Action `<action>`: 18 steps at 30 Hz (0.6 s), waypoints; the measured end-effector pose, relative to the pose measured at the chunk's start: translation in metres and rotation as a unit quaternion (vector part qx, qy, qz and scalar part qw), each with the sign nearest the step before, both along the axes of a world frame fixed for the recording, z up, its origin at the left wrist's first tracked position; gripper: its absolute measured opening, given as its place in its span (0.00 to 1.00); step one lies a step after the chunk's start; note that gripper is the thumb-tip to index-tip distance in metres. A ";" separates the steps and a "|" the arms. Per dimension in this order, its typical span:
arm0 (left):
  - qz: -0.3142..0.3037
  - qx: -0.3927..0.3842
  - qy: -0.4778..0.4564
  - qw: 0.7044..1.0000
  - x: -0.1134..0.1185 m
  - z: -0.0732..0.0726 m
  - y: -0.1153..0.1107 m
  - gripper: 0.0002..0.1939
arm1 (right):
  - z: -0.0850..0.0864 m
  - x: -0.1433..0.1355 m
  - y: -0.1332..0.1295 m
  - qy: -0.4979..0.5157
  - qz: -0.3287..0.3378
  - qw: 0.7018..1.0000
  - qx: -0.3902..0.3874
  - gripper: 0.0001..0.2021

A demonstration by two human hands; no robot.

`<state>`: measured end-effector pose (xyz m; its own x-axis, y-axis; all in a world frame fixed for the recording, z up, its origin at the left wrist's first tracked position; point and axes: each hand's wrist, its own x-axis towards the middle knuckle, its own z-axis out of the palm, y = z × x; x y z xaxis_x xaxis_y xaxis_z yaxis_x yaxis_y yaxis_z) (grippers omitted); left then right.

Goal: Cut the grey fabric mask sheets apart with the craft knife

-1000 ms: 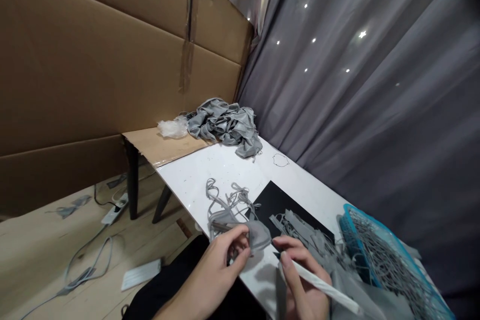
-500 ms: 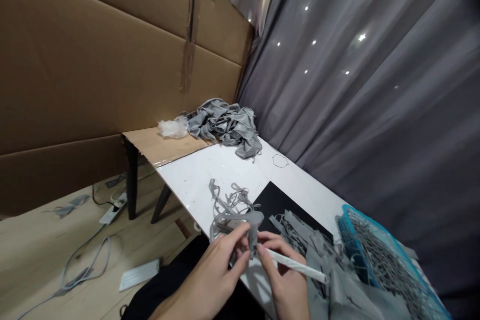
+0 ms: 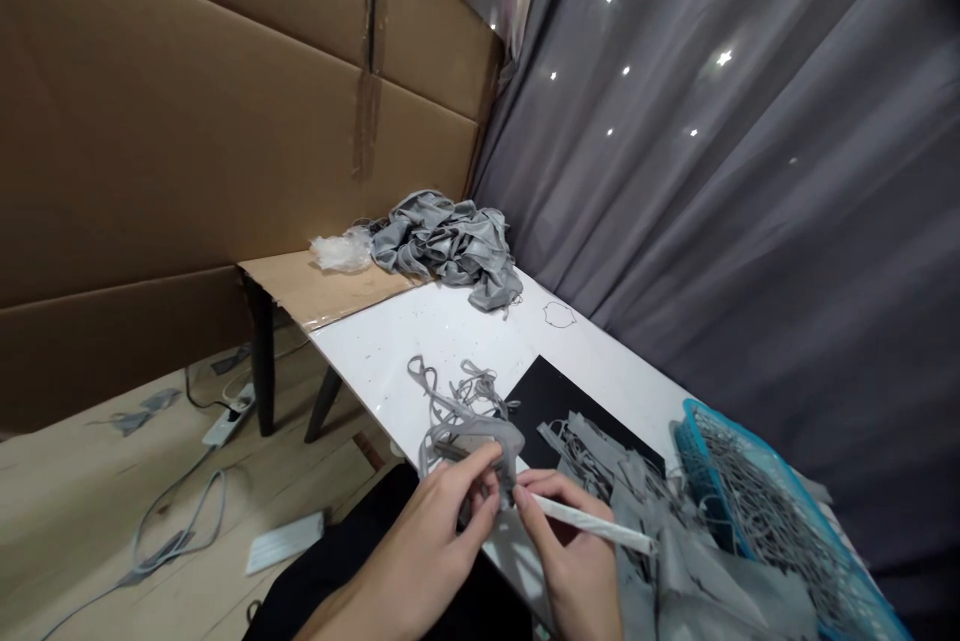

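Observation:
My left hand (image 3: 450,511) pinches a grey fabric strip (image 3: 487,433) that loops over its fingertips. Closed around a slim white pen-shaped tool (image 3: 592,523) is my right hand (image 3: 566,551). The tool's tip points left at the strip, close to the left fingertips; whether it touches cannot be made out. Thin grey straps (image 3: 469,386) lie tangled on the white table just beyond my left hand. Beside my right hand, grey fabric pieces (image 3: 630,481) are heaped partly over a black mat (image 3: 551,396).
A blue basket (image 3: 694,411) full of thin grey cords stands at the right. Crumpled grey fabric (image 3: 450,241) and clear plastic (image 3: 341,251) lie at the far end of the white table (image 3: 375,341). Cardboard (image 3: 187,121) rises at the left; a power strip (image 3: 229,416) is on the floor.
The grey strip's loop has sunk lower and folded over near my left fingers. Both hands keep their grip and nearly the same place; the view has shifted slightly.

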<state>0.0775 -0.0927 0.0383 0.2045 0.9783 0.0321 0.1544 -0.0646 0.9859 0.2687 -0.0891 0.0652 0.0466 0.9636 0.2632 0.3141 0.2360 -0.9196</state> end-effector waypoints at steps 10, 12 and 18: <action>-0.007 0.022 0.014 1.000 0.001 0.003 0.000 0.23 | 0.003 -0.002 0.001 0.008 0.014 1.000 0.008 0.17; -0.007 0.033 0.019 0.999 0.000 0.004 -0.001 0.22 | 0.002 -0.003 0.000 0.008 0.015 1.000 0.017 0.17; -0.001 0.021 0.030 0.999 -0.001 0.001 -0.003 0.27 | 0.003 -0.006 -0.003 -0.005 -0.005 0.999 0.042 0.16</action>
<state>0.0761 -0.0959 0.0388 0.2084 0.9762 0.0598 0.2136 -0.1051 0.9712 0.2627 -0.0924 0.0679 0.0532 0.9378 0.3430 0.3253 0.3085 -0.8939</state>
